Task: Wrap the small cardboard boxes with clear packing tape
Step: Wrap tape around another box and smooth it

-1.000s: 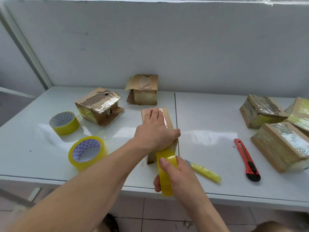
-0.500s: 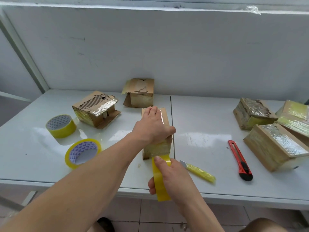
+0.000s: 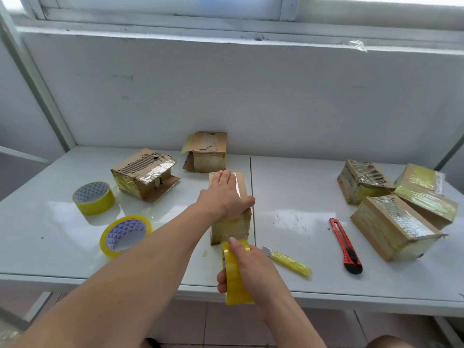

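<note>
A small cardboard box (image 3: 234, 226) stands lengthwise in the middle of the white table (image 3: 296, 197), tape layered over its near end. My left hand (image 3: 223, 197) lies flat on top of it, fingers straight, thumb down the right side. My right hand (image 3: 247, 267) grips a yellowish roll of clear tape (image 3: 236, 280) on edge just in front of the box's near face, thumb on the roll's top. Whether a strip runs from the roll to the box is hidden.
Two spare tape rolls (image 3: 94, 198) (image 3: 124, 234) lie at the left. Two opened boxes (image 3: 144, 177) (image 3: 206, 151) sit behind. Three taped boxes (image 3: 395, 233) are grouped at the right. A red utility knife (image 3: 345, 244) and a yellow-handled blade (image 3: 288, 259) lie near the front edge.
The view has tilted up and everything sits lower in frame. My right hand with the roll has closed in on the box's near face. My left hand stays pressed on top.
</note>
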{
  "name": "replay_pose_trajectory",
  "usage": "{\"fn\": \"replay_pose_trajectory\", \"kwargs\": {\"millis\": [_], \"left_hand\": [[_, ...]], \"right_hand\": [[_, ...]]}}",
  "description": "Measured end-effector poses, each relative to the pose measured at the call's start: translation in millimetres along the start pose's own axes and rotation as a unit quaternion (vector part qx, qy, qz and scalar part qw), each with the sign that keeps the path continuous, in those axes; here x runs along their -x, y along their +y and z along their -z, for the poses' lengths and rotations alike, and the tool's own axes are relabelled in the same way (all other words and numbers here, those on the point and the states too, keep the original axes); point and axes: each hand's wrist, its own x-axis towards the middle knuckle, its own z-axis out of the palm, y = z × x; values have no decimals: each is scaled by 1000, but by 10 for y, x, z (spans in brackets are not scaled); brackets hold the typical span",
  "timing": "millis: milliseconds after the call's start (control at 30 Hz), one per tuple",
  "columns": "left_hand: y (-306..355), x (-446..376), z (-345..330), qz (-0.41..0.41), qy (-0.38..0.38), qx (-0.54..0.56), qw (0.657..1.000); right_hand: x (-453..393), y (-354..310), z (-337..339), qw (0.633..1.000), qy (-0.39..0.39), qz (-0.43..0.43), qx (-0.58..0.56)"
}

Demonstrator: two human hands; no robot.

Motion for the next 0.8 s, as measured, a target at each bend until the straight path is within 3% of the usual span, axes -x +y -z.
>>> {"fn": "replay_pose_trajectory", "kwargs": {"millis": [133, 200, 300, 367, 467, 567, 667, 800], "left_hand": [[-37, 15, 86, -9, 6, 17, 1000], [-53, 92, 96, -11, 82, 74, 994], [-13, 426, -42, 14, 275, 224, 935], [52, 740, -170, 82, 325, 308, 890], [93, 1090, -365, 190, 230, 411, 861], [80, 1244, -500, 249, 169, 493, 816], [79, 1280, -527, 258, 110, 558, 781], [82, 1299, -446, 243, 39, 590, 769]], "right_hand": [[-37, 85, 16, 999, 29, 2, 21], [-41, 85, 30, 998, 45, 1, 44], [-22, 32, 119, 991, 87, 32, 96], [-74, 54, 226, 978, 138, 78, 138], [-170, 141, 406, 919, 226, 110, 302], [-266, 246, 553, 845, 256, 89, 461], [-304, 343, 623, 822, 244, 56, 512], [-345, 375, 640, 815, 239, 71, 524]]}}
